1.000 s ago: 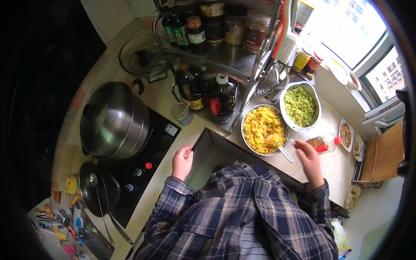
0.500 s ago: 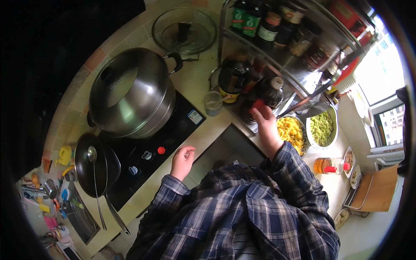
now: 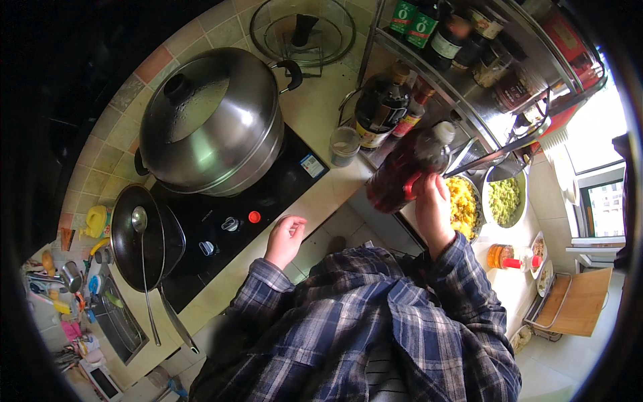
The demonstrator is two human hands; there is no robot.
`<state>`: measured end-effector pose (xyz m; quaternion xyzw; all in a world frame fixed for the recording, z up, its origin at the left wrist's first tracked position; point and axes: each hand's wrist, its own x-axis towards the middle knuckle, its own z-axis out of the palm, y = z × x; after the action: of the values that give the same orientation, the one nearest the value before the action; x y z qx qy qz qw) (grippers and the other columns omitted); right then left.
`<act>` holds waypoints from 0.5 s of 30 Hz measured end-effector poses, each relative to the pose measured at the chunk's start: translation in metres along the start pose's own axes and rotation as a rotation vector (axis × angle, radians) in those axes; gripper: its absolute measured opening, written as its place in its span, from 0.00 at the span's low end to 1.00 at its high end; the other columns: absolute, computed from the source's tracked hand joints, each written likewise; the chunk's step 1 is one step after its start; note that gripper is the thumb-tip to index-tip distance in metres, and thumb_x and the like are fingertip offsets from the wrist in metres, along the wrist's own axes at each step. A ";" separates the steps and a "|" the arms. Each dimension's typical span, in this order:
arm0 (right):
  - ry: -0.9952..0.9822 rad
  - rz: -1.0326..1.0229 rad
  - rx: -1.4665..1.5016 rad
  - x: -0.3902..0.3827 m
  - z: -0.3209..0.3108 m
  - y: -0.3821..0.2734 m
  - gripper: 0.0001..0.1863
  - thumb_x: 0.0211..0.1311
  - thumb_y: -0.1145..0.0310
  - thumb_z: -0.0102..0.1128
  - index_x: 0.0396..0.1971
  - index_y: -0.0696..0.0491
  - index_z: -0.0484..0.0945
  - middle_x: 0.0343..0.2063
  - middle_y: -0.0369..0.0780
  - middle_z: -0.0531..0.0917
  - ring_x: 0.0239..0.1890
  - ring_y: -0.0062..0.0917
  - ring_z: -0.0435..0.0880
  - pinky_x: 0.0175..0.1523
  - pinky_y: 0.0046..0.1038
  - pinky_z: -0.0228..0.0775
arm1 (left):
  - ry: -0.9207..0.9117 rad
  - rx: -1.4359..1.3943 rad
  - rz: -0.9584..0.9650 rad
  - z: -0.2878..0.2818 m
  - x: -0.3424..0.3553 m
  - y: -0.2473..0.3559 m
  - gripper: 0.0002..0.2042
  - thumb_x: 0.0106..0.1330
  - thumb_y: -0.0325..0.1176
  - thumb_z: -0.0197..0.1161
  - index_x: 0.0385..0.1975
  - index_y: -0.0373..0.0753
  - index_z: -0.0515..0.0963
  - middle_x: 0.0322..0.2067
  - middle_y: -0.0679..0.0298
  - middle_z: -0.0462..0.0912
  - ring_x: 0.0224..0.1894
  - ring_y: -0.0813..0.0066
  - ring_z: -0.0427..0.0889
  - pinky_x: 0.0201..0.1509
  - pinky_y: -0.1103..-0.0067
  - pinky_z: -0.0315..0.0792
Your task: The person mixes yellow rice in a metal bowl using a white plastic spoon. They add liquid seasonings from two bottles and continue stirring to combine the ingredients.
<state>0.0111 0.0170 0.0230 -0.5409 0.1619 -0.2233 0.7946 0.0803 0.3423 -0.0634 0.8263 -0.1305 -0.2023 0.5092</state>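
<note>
My right hand (image 3: 434, 208) grips a large dark bottle (image 3: 410, 167) with reddish-brown liquid and a pale cap. The bottle tilts, its capped top leaning away from me, in front of the metal rack. My fingers lie along its right side. My left hand (image 3: 286, 239) hangs near the counter's front edge with its fingers curled in and nothing seen in them. Nearest to it are the black cooktop (image 3: 221, 248) and its red button. A big steel steamer pot (image 3: 214, 127) with a domed lid stands on the cooktop, and a black wok (image 3: 137, 234) holding a ladle (image 3: 144, 268) sits to its left.
A glass lid (image 3: 335, 33) lies behind the pot. Sauce bottles (image 3: 383, 107) and a small clear cup (image 3: 344, 146) stand by the metal rack (image 3: 462, 110). To the right are bowls of yellow food (image 3: 462, 204) and green food (image 3: 506, 201), plus an oil bottle (image 3: 512, 256) on its side.
My right hand has drawn the dark bottle out from the rack toward me, and it now shows whole. The view has shifted slightly; my left hand is much as before.
</note>
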 end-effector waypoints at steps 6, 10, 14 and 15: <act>-0.273 0.124 -0.118 -0.061 -0.009 -0.060 0.16 0.75 0.56 0.47 0.40 0.56 0.73 0.27 0.27 0.70 0.29 0.13 0.64 0.36 0.17 0.57 | 0.037 0.018 0.028 0.020 -0.017 0.008 0.07 0.67 0.24 0.58 0.41 0.35 0.78 0.39 0.62 0.82 0.38 0.74 0.81 0.43 0.79 0.75; -0.276 0.170 -0.226 -0.101 -0.033 -0.105 0.24 0.70 0.49 0.53 0.43 0.58 0.74 0.28 0.26 0.69 0.30 0.12 0.61 0.35 0.15 0.55 | -0.007 0.032 0.019 0.040 -0.029 0.003 0.07 0.67 0.25 0.58 0.42 0.35 0.78 0.40 0.63 0.80 0.38 0.76 0.79 0.43 0.80 0.75; -0.186 0.079 -0.182 -0.142 -0.065 -0.140 0.26 0.70 0.49 0.54 0.49 0.60 0.74 0.36 0.30 0.77 0.35 0.11 0.68 0.39 0.15 0.59 | -0.084 0.037 0.042 0.062 -0.039 0.004 0.07 0.66 0.25 0.57 0.42 0.34 0.78 0.44 0.63 0.79 0.43 0.77 0.79 0.48 0.80 0.74; -0.095 0.101 -0.201 -0.153 -0.074 -0.147 0.25 0.70 0.50 0.53 0.48 0.60 0.75 0.35 0.30 0.77 0.33 0.11 0.68 0.37 0.15 0.59 | -0.095 0.038 0.051 0.067 -0.041 0.006 0.07 0.66 0.25 0.57 0.42 0.34 0.78 0.44 0.63 0.79 0.43 0.77 0.79 0.49 0.80 0.74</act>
<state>-0.1821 -0.0066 0.1359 -0.6190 0.1727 -0.1400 0.7532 0.0128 0.3034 -0.0763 0.8217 -0.1791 -0.2258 0.4916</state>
